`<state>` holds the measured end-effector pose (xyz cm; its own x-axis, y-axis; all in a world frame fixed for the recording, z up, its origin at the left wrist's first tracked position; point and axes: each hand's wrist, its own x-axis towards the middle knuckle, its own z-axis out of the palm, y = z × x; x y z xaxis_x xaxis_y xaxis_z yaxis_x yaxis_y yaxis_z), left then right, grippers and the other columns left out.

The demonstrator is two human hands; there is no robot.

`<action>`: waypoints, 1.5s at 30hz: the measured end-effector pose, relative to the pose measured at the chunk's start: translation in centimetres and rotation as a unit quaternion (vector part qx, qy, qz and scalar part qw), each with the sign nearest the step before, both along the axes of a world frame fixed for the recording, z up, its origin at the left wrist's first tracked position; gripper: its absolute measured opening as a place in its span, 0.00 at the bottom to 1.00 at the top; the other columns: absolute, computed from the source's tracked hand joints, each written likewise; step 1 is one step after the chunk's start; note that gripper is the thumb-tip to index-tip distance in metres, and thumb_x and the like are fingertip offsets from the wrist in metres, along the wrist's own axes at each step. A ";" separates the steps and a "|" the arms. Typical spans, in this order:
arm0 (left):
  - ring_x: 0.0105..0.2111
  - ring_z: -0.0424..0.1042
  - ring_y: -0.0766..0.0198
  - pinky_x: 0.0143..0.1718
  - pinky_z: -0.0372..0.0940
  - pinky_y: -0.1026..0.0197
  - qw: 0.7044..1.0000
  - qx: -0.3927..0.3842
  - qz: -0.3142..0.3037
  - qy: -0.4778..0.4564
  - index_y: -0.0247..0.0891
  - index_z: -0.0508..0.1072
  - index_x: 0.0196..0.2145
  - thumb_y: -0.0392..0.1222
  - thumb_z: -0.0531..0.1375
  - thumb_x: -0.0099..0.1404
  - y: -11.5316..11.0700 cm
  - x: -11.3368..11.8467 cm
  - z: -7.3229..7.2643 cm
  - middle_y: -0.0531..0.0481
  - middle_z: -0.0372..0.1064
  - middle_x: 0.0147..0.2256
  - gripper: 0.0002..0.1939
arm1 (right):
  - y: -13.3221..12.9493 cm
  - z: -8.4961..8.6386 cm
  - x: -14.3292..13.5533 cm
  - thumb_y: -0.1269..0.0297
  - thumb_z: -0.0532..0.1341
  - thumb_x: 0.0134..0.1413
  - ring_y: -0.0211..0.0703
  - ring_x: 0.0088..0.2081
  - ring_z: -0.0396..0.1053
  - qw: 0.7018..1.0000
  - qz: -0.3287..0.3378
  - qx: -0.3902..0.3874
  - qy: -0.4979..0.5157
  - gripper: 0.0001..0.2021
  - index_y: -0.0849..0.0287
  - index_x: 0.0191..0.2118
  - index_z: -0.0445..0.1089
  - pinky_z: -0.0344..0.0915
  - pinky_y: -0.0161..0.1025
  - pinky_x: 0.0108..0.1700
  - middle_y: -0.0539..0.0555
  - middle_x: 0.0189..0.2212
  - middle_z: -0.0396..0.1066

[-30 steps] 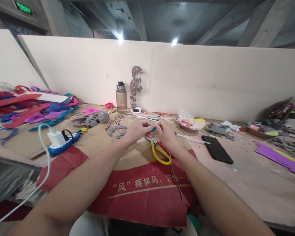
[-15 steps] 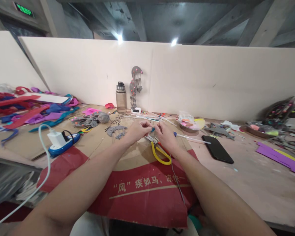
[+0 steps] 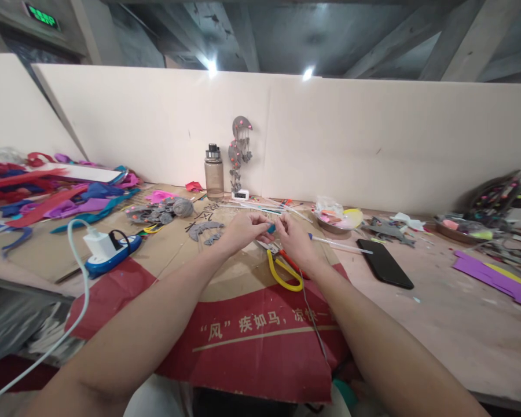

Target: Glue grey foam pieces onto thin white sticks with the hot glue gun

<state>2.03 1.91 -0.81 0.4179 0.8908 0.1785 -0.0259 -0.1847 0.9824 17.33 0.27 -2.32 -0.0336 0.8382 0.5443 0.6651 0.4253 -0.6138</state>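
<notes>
My left hand [image 3: 246,231] and my right hand [image 3: 293,238] meet above the cardboard, fingertips pinched close together. A small blue piece [image 3: 271,228] shows between them; its kind is too small to tell, and so is which hand grips it. Just below lie scissors with a yellow handle [image 3: 285,279] and a red-orange handle partly hidden by my right hand. A thin grey cord [image 3: 312,315] trails from near my right wrist over the printed cardboard [image 3: 247,359]. To the left of my left hand rests a grey crescent with hanging pieces [image 3: 205,231].
A black phone [image 3: 384,263] and a clear glue stick [image 3: 341,246] lie to the right, near a bowl of scraps [image 3: 336,223]. Behind stand a bottle [image 3: 214,174] and a small clock [image 3: 240,196]. At left sit a blue power strip [image 3: 113,259] and a grey yarn ball [image 3: 183,207].
My fingertips have shifted slightly, and more of the blue piece shows between them. The scissors, cord and other things on the table stay where they were.
</notes>
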 end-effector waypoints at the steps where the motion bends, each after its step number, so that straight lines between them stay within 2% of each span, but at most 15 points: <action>1: 0.25 0.76 0.63 0.30 0.72 0.63 1.000 -0.009 -0.003 -0.012 0.34 0.75 0.27 0.34 0.62 0.56 0.1 0.0 0.0 0.47 0.75 0.23 0.02 | 0.0 0.0 0.0 0.60 0.49 0.59 0.39 0.27 0.56 1.000 0.000 -0.002 0.000 0.10 0.55 0.27 0.56 0.53 0.37 0.33 0.48 0.23 0.59; 6: 0.26 0.77 0.62 0.30 0.72 0.63 1.000 -0.002 -0.002 -0.014 0.33 0.75 0.31 0.35 0.64 0.55 0.0 -0.1 0.0 0.46 0.76 0.25 0.04 | -0.1 -0.1 0.0 0.61 0.50 0.59 0.40 0.28 0.57 1.000 0.003 -0.001 -0.008 0.09 0.55 0.27 0.56 0.53 0.37 0.33 0.49 0.25 0.61; 12: 0.23 0.76 0.63 0.28 0.72 0.63 0.996 0.050 0.037 0.057 0.34 0.75 0.26 0.35 0.61 0.56 -0.7 -0.2 0.4 0.49 0.74 0.22 0.04 | -0.2 0.0 0.0 0.59 0.51 0.59 0.41 0.30 0.59 1.000 0.027 0.010 -0.013 0.10 0.56 0.28 0.58 0.54 0.38 0.34 0.50 0.26 0.62; 19: 0.25 0.77 0.61 0.27 0.73 0.62 0.994 0.063 0.083 0.016 0.34 0.70 0.26 0.32 0.60 0.54 0.3 -0.3 -0.2 0.51 0.72 0.21 0.01 | -0.6 0.1 -0.2 0.64 0.52 0.55 0.41 0.31 0.60 0.999 0.037 0.027 0.022 0.04 0.56 0.32 0.60 0.56 0.37 0.35 0.49 0.28 0.62; 23: 0.25 0.77 0.62 0.26 0.72 0.64 0.994 0.066 0.085 0.000 0.34 0.69 0.25 0.32 0.61 0.54 0.5 -0.3 -0.4 0.52 0.71 0.22 0.03 | -0.7 -0.1 -0.5 0.62 0.53 0.55 0.39 0.29 0.59 0.999 0.032 0.023 0.036 0.06 0.57 0.30 0.61 0.55 0.37 0.34 0.48 0.26 0.62; 29: 0.19 0.72 0.67 0.23 0.70 0.65 0.991 0.089 0.093 -0.020 0.34 0.71 0.26 0.35 0.62 0.56 0.0 -0.3 -0.1 0.53 0.70 0.19 0.04 | -0.9 0.0 -0.7 0.59 0.53 0.57 0.38 0.28 0.58 0.997 0.037 -0.017 0.067 0.10 0.58 0.28 0.62 0.54 0.36 0.33 0.47 0.24 0.61; 35: 0.19 0.71 0.67 0.24 0.68 0.65 0.982 0.123 0.136 -0.044 0.33 0.71 0.27 0.39 0.62 0.56 0.9 -1.0 0.1 0.51 0.71 0.20 0.06 | -0.9 -0.3 -1.0 0.59 0.52 0.59 0.39 0.30 0.61 0.994 0.067 -0.031 0.080 0.12 0.58 0.30 0.67 0.57 0.35 0.34 0.48 0.24 0.65; 38: 0.21 0.72 0.66 0.26 0.69 0.64 0.967 0.162 0.179 -0.083 0.33 0.71 0.29 0.41 0.63 0.56 2.1 -2.2 0.5 0.51 0.71 0.21 0.08 | -1.4 -0.2 -1.4 0.61 0.53 0.59 0.40 0.34 0.66 0.990 0.138 -0.008 0.026 0.11 0.58 0.32 0.70 0.60 0.37 0.40 0.50 0.30 0.71; 41: 0.22 0.71 0.69 0.27 0.68 0.67 0.937 0.166 0.215 -0.219 0.33 0.71 0.30 0.42 0.64 0.54 3.2 -3.6 1.3 0.52 0.71 0.23 0.10 | -1.6 0.6 -1.2 0.60 0.54 0.59 0.41 0.39 0.68 0.974 0.224 -0.002 -0.043 0.12 0.57 0.32 0.72 0.61 0.38 0.45 0.52 0.33 0.74; 43: 0.23 0.71 0.71 0.26 0.66 0.69 0.920 0.134 0.205 -0.307 0.34 0.70 0.30 0.41 0.65 0.53 3.6 -4.4 2.0 0.53 0.71 0.24 0.10 | -1.0 1.0 0.0 0.57 0.51 0.61 0.40 0.35 0.69 0.980 0.194 -0.026 -0.037 0.16 0.58 0.31 0.72 0.62 0.37 0.41 0.51 0.31 0.73; 44: 0.24 0.71 0.72 0.25 0.65 0.71 0.912 0.118 0.196 -0.340 0.34 0.70 0.30 0.41 0.65 0.53 3.6 -4.7 2.3 0.53 0.71 0.25 0.10 | -0.5 1.1 1.0 0.56 0.49 0.61 0.40 0.32 0.68 0.989 0.143 -0.042 -0.021 0.17 0.58 0.30 0.71 0.62 0.36 0.37 0.51 0.28 0.72; 45: 0.24 0.71 0.73 0.25 0.65 0.72 0.907 0.104 0.186 -0.363 0.34 0.70 0.30 0.41 0.66 0.52 3.6 -4.9 2.5 0.53 0.71 0.25 0.10 | 0.1 1.1 2.2 0.55 0.47 0.62 0.40 0.28 0.67 0.997 0.063 -0.045 0.004 0.19 0.58 0.28 0.69 0.61 0.36 0.34 0.51 0.25 0.70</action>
